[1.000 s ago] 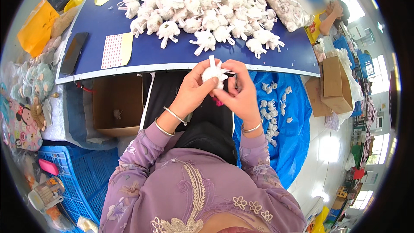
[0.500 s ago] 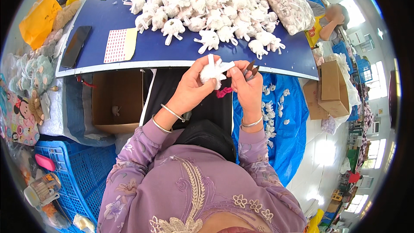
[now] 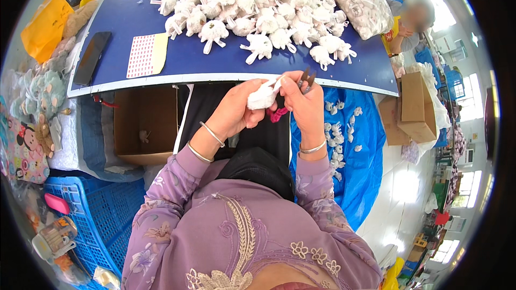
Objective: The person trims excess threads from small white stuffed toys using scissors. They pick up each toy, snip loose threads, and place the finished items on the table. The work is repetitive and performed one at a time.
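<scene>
I observe the blue table (image 3: 193, 62) at 12 o'clock, bearing a heap of white plush pieces (image 3: 242, 5). Near its 6 o'clock edge, the left hand (image 3: 236, 103) grasps one plush piece (image 3: 261, 98); the right hand (image 3: 306, 103) pinches its ribbon, also gripping snips (image 3: 311, 81) aimed toward 1 o'clock.

Head-worn fisheye, looking down, close above both hands (image 3: 235, 106)

Blue plastic crate (image 3: 107, 220) at your lower left, dark flat slab (image 3: 92, 59) and red-marked sheet (image 3: 143, 57) on your tabletop (image 3: 199, 65), cardboard box (image 3: 419, 104) to your right.
</scene>
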Demonstrator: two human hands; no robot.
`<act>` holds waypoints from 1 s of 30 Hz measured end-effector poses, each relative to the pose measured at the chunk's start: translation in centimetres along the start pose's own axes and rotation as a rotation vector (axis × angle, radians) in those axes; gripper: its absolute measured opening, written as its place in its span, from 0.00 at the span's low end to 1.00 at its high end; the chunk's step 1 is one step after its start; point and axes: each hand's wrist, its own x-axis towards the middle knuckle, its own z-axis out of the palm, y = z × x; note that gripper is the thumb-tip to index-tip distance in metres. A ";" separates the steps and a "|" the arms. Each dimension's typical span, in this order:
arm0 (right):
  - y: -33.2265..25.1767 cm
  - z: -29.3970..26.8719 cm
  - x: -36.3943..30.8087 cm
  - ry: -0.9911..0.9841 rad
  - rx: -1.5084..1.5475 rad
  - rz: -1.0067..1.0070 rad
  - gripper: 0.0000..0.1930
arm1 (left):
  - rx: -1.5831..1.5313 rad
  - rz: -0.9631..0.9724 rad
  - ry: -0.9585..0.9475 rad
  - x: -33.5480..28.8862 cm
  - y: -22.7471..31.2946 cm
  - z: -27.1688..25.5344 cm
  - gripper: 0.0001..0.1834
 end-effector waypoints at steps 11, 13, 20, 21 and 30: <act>-0.2 0.4 -0.2 -0.193 -0.137 0.007 0.07 | -0.157 -0.228 -0.013 0.0 -0.7 -1.5 0.30; -0.2 -1.1 0.1 -0.112 -0.074 -0.016 0.06 | -0.070 -0.156 0.005 0.1 -0.6 -1.3 0.30; 0.8 -7.0 3.9 -0.296 0.707 -0.290 0.22 | -0.064 -0.100 0.081 0.1 -0.7 -2.6 0.26; 0.9 -5.0 3.9 -0.021 0.342 -0.153 0.21 | -0.059 -0.088 0.085 0.1 -0.7 -2.8 0.25; 3.2 2.1 8.6 -0.020 -0.755 -0.399 0.22 | 0.087 -0.019 0.122 -0.3 -0.6 -2.5 0.17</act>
